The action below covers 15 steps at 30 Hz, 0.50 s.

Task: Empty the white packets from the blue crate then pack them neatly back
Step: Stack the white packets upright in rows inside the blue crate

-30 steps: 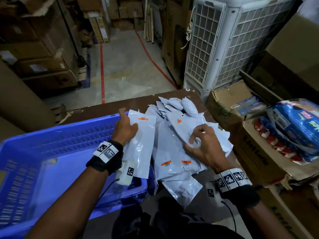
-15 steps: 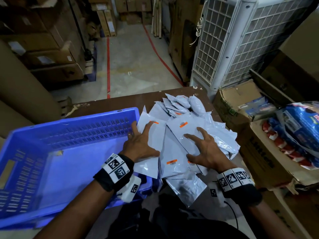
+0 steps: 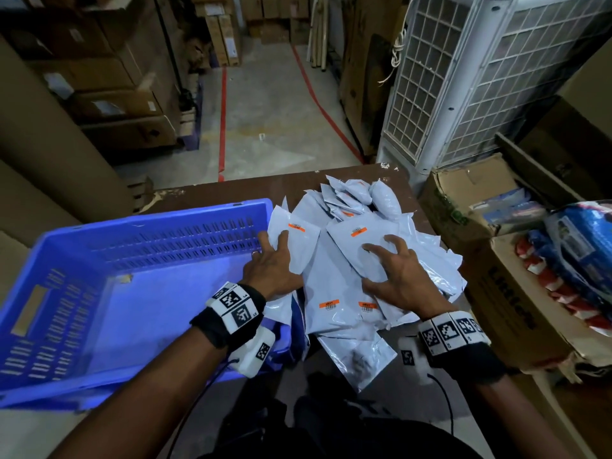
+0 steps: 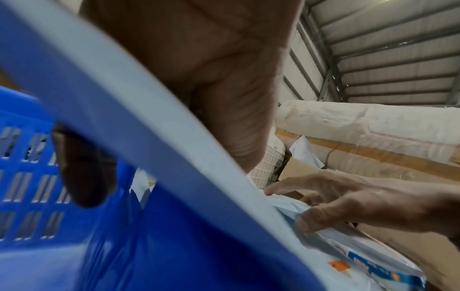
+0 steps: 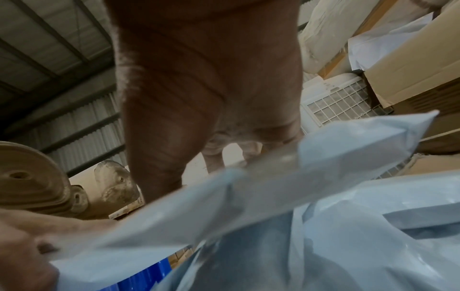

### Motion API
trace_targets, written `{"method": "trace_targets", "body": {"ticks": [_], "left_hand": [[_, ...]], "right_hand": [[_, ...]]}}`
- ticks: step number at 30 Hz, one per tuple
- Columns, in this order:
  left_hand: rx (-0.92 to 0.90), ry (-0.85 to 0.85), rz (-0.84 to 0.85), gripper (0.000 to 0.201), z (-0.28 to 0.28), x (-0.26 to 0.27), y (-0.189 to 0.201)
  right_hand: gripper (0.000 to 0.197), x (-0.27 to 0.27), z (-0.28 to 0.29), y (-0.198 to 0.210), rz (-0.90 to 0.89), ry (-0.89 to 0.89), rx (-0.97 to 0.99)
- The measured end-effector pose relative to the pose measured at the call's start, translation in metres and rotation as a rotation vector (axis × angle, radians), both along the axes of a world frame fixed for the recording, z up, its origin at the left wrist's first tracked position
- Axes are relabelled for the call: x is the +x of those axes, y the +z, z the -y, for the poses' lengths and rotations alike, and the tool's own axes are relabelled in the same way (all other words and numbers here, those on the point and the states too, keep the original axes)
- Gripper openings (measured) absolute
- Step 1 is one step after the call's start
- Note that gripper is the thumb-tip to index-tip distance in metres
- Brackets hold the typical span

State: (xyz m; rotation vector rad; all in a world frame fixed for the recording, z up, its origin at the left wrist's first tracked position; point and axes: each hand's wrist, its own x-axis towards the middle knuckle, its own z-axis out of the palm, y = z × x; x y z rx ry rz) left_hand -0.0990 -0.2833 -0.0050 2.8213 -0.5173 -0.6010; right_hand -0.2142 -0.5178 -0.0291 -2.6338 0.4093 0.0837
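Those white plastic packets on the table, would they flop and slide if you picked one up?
Probably floppy: the white plastic packets look thin, flat and crinkled. Likely slippery too, since their glossy film overlaps loosely under the right hand.

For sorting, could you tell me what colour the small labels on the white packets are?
Orange labels, clearest in the head view.

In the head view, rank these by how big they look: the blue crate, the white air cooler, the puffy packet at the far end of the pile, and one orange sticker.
1. Blue crate and white air cooler: alike, and the crate is nearer, so unranked.
2. Puffy packet.
3. Orange sticker.
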Motion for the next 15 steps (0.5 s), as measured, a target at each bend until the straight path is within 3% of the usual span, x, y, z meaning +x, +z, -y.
{"method": "trace_targets", "body": {"ticks": [9, 15], "left_hand": [[-0.340, 0.199, 0.013, 0.091, -0.038, 0.012, 0.037], [-0.465, 0.348, 0.077, 0.084, -0.093, 0.017, 0.061]], "right_hand": [[0.072, 0.019, -0.005, 0.035, 0.158, 0.026, 0.142], [0.065, 0.046, -0.045, 0.069, 0.241, 0.167, 0.169]]}}
